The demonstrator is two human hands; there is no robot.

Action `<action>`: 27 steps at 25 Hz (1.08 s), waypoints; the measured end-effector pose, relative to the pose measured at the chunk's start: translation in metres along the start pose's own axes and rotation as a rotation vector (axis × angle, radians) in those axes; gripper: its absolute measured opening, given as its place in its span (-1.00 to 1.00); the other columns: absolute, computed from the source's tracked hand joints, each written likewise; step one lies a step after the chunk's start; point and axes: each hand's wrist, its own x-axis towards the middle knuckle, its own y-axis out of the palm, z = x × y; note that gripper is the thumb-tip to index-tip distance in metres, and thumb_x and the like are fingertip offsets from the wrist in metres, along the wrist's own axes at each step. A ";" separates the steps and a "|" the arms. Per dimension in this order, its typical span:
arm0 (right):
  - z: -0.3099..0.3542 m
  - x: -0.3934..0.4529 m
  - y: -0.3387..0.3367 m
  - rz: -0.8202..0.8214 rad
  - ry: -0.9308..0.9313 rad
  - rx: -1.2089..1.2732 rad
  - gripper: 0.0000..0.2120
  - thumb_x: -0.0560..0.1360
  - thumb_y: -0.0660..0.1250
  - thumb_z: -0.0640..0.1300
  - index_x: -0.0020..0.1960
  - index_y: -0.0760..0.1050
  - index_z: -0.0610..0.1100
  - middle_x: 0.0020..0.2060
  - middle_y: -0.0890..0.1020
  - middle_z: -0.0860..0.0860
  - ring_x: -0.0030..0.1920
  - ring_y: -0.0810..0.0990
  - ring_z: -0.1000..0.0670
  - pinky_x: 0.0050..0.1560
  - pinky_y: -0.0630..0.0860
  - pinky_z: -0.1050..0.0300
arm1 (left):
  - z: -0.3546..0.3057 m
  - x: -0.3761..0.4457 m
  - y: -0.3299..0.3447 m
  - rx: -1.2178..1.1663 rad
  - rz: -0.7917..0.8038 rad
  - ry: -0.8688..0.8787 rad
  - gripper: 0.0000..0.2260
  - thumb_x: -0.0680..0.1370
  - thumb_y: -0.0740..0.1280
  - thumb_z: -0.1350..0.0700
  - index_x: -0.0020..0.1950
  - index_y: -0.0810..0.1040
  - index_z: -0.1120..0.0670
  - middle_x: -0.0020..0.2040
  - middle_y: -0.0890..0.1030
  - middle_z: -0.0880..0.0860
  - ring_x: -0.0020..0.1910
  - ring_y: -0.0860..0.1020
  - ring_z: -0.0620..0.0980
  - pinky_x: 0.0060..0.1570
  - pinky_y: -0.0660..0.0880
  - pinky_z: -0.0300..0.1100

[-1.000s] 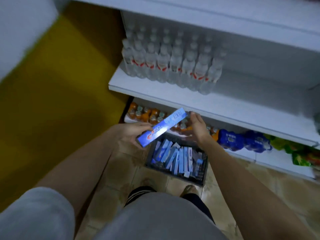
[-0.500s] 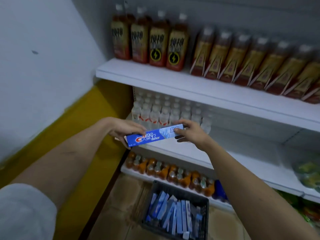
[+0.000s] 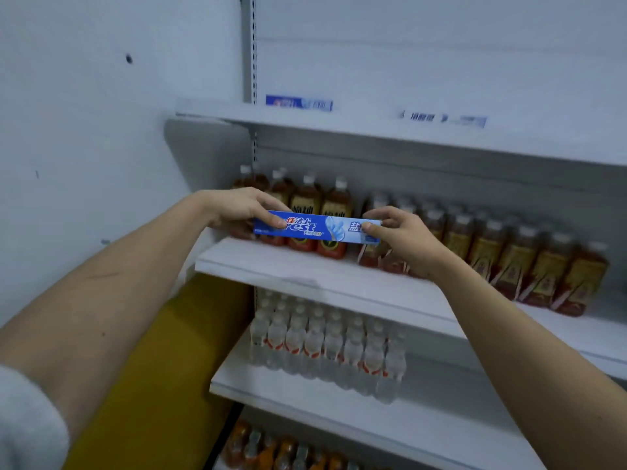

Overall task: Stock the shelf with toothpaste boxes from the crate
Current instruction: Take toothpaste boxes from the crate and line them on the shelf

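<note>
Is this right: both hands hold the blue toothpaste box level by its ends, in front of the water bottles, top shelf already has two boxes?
Not quite. The head view shows the toothpaste box in front of the brown tea bottles, not the water bottles, which sit one shelf lower. The rest holds: left hand and right hand grip its ends, roughly level, and two boxes lie on the top shelf.

My bare left forearm (image 3: 112,283) carried a thin straight scratch line, and a fuzzy pale grey sleeve cuff (image 3: 27,422) covered my upper arm. My right forearm (image 3: 529,351) was bare, unsleeved.
</note>
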 end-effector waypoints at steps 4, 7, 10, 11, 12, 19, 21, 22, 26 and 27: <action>0.066 0.020 -0.038 -0.059 -0.216 -0.215 -0.75 0.53 0.40 -0.04 0.15 0.56 -0.11 -0.18 0.64 -0.18 -0.51 0.46 0.02 -0.52 0.43 0.20 | -0.067 -0.003 -0.042 0.021 -0.064 0.111 -0.26 0.03 0.66 -0.17 0.17 0.65 0.00 -0.01 0.70 0.01 -0.20 0.61 -0.13 -0.36 0.51 -0.28; 0.113 0.032 -0.073 -0.084 -0.316 -0.149 -0.76 0.51 0.42 -0.07 0.11 0.57 -0.17 -0.28 0.59 -0.07 -0.51 0.44 0.03 -0.55 0.43 0.20 | -0.124 -0.004 -0.064 0.029 -0.144 0.185 -0.24 0.03 0.66 -0.13 0.20 0.63 0.02 -0.09 0.69 -0.01 -0.27 0.61 -0.17 -0.46 0.47 -0.33; 0.139 0.045 -0.104 -0.100 -0.359 -0.154 -0.80 0.51 0.42 -0.11 0.09 0.57 -0.18 -0.25 0.59 -0.07 -0.45 0.48 0.04 -0.51 0.44 0.18 | -0.162 0.003 -0.075 0.068 -0.188 0.227 -0.20 0.01 0.65 -0.24 0.21 0.63 -0.04 0.04 0.68 0.03 -0.10 0.63 -0.11 -0.37 0.51 -0.31; 0.142 0.050 -0.113 -0.102 -0.361 -0.163 -0.80 0.52 0.42 -0.13 0.09 0.56 -0.19 -0.23 0.60 -0.08 -0.44 0.50 0.04 -0.49 0.45 0.17 | -0.170 0.008 -0.076 0.065 -0.213 0.229 -0.21 0.02 0.65 -0.24 0.21 0.63 -0.04 0.06 0.68 0.04 -0.07 0.64 -0.09 -0.34 0.52 -0.30; 0.143 0.056 -0.121 -0.101 -0.354 -0.172 -0.81 0.52 0.41 -0.14 0.09 0.55 -0.20 -0.21 0.61 -0.10 -0.42 0.50 0.03 -0.47 0.45 0.17 | -0.177 0.015 -0.075 0.058 -0.246 0.232 -0.25 0.06 0.65 -0.22 0.20 0.63 -0.04 0.07 0.68 0.05 -0.06 0.65 -0.07 -0.31 0.55 -0.28; 0.133 0.089 -0.149 -0.055 -0.290 -0.250 -0.79 0.53 0.39 -0.20 0.15 0.52 -0.22 -0.15 0.63 -0.17 -0.35 0.58 -0.09 -0.36 0.60 0.18 | -0.194 0.055 -0.067 -0.014 -0.399 0.179 -0.60 0.38 0.52 0.05 0.18 0.58 0.08 0.17 0.58 0.14 0.15 0.59 0.10 -0.05 0.65 -0.07; 0.133 0.102 -0.151 -0.054 -0.284 -0.283 -0.76 0.54 0.37 -0.19 0.19 0.51 -0.21 -0.12 0.61 -0.16 -0.33 0.58 -0.09 -0.33 0.62 0.17 | -0.195 0.065 -0.067 0.015 -0.426 0.183 -0.58 0.39 0.51 0.04 0.20 0.56 0.09 0.14 0.57 0.12 0.11 0.58 0.06 -0.13 0.65 -0.12; 0.134 0.108 -0.152 -0.056 -0.283 -0.303 -0.76 0.55 0.36 -0.19 0.20 0.51 -0.22 -0.09 0.60 -0.17 -0.33 0.57 -0.08 -0.34 0.63 0.18 | -0.195 0.070 -0.068 0.049 -0.444 0.184 -0.58 0.39 0.52 0.03 0.21 0.56 0.08 0.12 0.57 0.11 0.09 0.58 0.04 -0.14 0.64 -0.11; 0.140 0.147 -0.150 -0.076 -0.264 -0.422 -0.73 0.57 0.33 -0.16 0.25 0.49 -0.17 0.04 0.59 -0.20 -0.32 0.54 -0.04 -0.34 0.65 0.16 | -0.189 0.106 -0.089 0.212 -0.532 0.166 -0.59 0.37 0.55 -0.06 0.15 0.59 0.04 0.08 0.61 0.09 0.08 0.58 0.03 -0.13 0.58 -0.13; 0.141 0.159 -0.149 -0.077 -0.253 -0.466 -0.72 0.57 0.33 -0.13 0.26 0.48 -0.15 0.05 0.59 -0.17 -0.30 0.54 -0.03 -0.34 0.65 0.16 | -0.186 0.117 -0.096 0.211 -0.526 0.170 -0.59 0.37 0.55 -0.05 0.14 0.58 0.05 0.08 0.61 0.09 0.06 0.59 0.03 -0.17 0.56 -0.17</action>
